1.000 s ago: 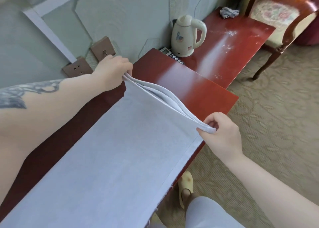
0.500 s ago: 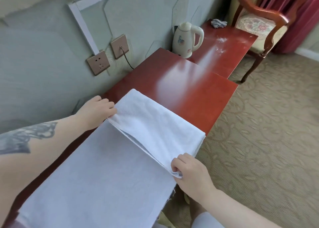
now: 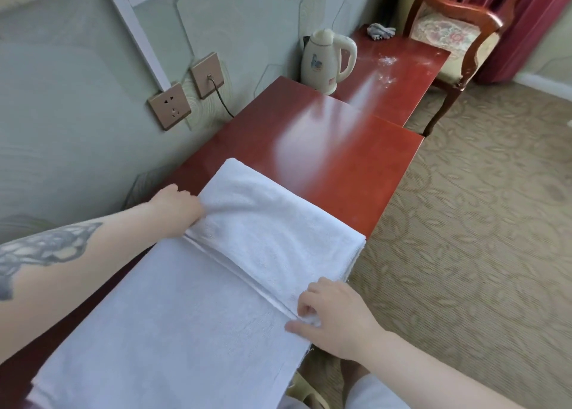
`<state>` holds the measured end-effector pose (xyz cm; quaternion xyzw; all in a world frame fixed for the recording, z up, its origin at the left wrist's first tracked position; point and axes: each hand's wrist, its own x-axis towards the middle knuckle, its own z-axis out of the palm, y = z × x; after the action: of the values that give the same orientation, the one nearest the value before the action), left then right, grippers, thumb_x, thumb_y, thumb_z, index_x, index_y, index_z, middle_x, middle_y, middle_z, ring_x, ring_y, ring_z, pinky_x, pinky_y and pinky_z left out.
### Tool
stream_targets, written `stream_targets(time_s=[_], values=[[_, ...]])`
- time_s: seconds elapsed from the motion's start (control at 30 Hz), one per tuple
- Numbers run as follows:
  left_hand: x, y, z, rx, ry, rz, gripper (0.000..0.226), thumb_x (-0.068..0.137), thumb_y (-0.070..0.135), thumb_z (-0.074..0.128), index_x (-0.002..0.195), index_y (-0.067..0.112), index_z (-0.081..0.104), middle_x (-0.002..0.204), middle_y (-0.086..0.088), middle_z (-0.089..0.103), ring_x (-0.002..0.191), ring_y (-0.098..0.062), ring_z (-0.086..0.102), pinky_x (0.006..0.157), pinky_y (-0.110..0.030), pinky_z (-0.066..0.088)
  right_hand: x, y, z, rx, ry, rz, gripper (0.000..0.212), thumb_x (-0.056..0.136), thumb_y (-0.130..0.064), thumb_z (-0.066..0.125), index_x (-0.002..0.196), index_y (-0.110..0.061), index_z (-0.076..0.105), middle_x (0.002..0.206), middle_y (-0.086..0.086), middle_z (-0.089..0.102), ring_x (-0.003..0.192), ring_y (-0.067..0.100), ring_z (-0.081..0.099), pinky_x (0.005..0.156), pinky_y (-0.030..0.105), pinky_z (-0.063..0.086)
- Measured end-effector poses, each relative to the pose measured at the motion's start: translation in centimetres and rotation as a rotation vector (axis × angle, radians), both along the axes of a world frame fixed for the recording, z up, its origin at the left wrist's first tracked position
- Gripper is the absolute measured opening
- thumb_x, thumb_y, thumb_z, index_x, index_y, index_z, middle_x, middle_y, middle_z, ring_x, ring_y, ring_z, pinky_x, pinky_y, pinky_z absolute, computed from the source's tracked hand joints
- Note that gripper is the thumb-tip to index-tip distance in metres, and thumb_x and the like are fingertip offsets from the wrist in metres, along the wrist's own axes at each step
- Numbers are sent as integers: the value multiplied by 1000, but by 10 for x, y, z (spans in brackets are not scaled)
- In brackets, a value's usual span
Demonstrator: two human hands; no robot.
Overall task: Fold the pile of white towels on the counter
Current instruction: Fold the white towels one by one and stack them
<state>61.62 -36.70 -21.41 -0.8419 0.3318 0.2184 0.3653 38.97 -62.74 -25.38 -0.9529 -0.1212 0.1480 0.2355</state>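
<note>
Towel (image 3: 192, 309): a white towel lies spread along a long red desk (image 3: 340, 161) beside a green wall, its long axis running from the viewer's near end away toward the far end of the desk, roughly parallel to the wall. The far end is doubled back over the rest, so a rounded fold faces away from the viewer and the loose hem lies across the towel's width, about halfway down the visible cloth. The left hand (image 3: 176, 210) sits at the wall-side end of that hem, fingers curled and pinching the layered edge. The right hand (image 3: 334, 315) sits at the opposite end, near the desk's open edge, thumb and fingertips pinching the hem against the layer beneath. Holding both corners this way most likely keeps the folded flap square and its edges lined up as it is laid down. The towel's right side runs just along the desk's edge, slightly overhanging above carpet. Well beyond the towel, a cream kettle (image 3: 325, 59) stands against the wall on a lower section of desk, and a wooden chair (image 3: 452, 31) stands past it. No other towels show.
</note>
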Motion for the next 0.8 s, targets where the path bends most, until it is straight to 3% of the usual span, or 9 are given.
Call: stream_targets(time_s=[0.07, 0.13, 0.2, 0.27, 0.3, 0.37, 0.5, 0.8], values=[[0, -28, 8, -251, -64, 109, 34, 84, 11, 48, 110, 29, 61, 113, 6, 59, 103, -18, 57, 85, -30, 36, 13, 1, 3, 99, -228, -140, 32, 89, -51, 55, 100, -24, 68, 105, -10, 63, 105, 12, 54, 93, 35, 43], [-11, -63, -2, -533, -119, 155, 35, 89, 14, 46, 120, 25, 57, 123, 1, 54, 111, -22, 53, 86, -34, 41, 32, 7, 1, 34, -399, -275, 34, 90, -32, 63, 122, -19, 65, 136, 3, 57, 132, 25, 47, 109, 45, 38], [-35, -91, -27, -628, -82, 224, 49, 101, 34, 36, 148, 21, 31, 156, -6, 24, 143, -25, 24, 109, -50, 28, 53, 15, -6, -134, -276, -310, 57, 98, -36, 51, 151, -20, 35, 161, 10, 21, 151, 29, 12, 121, 47, 12], [-51, -101, -55, -657, -31, 339, 70, 100, 57, 22, 156, 26, -7, 163, -1, -17, 150, -21, -15, 113, -64, 4, 64, 16, -24, -286, -139, -302, 68, 101, -49, 31, 157, -23, 3, 164, 9, -9, 149, 30, -16, 120, 46, -9], [-52, -98, -69, -696, -28, 371, 74, 96, 64, 18, 153, 30, -16, 161, 2, -25, 148, -19, -23, 111, -67, -2, 65, 12, -34, -346, -125, -301, 70, 100, -55, 24, 157, -25, -4, 163, 10, -15, 148, 31, -21, 119, 47, -13], [-45, -90, -86, -824, -30, 383, 77, 90, 72, 15, 151, 39, -19, 160, 9, -27, 146, -14, -28, 111, -67, -10, 65, 2, -47, -395, -139, -314, 73, 96, -62, 17, 157, -27, -1, 164, 10, -12, 149, 31, -16, 120, 51, -8], [-23, -102, -96, -912, -50, 344, 75, 87, 77, 16, 149, 48, -15, 162, 15, -18, 147, -11, -23, 112, -63, -13, 82, -21, -55, -350, -228, -354, 73, 92, -64, 28, 156, -28, 22, 164, 8, 11, 151, 30, 5, 120, 51, 5], [39, -154, -101, -936, -117, 375, 76, 88, 73, 19, 153, 44, -7, 163, 12, -12, 150, -14, -16, 114, -62, -9, 153, -80, -62, -364, -272, -322, 73, 92, -65, 30, 156, -32, 21, 164, 3, 13, 152, 25, 5, 121, 48, 4]])
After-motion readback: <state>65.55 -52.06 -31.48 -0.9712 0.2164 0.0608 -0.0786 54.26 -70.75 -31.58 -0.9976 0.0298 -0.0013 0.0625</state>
